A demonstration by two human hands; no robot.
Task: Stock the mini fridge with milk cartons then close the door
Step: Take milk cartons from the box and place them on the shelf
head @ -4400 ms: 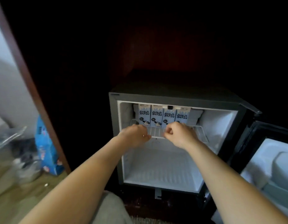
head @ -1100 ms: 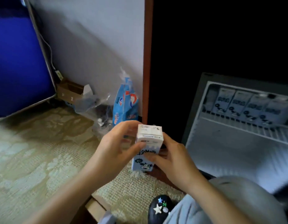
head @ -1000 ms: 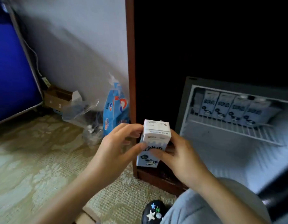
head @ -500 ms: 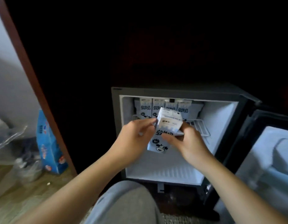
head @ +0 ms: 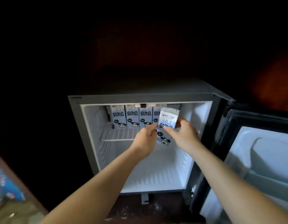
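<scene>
The mini fridge (head: 85, 101) stands open inside a dark cabinet, its door (head: 259, 159) swung out to the right. Several blue-and-white milk cartons (head: 132, 118) stand in a row at the back of the wire shelf (head: 117, 135). I hold another milk carton (head: 166, 125) upright at the right part of the shelf's front, in front of the row. My left hand (head: 145, 139) grips its left side and my right hand (head: 182, 135) grips its right side. The carton's lower end hangs below shelf level.
The fridge's lower compartment (head: 156, 173) holds nothing. A brown cabinet edge (head: 18, 180) runs down the lower left, with a blue packet (head: 5, 185) on the floor beyond it. The door's inner shelf (head: 269, 160) sits at the right.
I turned from the floor at the left to the fridge with the carton in both hands. In the last half second the carton has moved right and deeper toward the shelf.
</scene>
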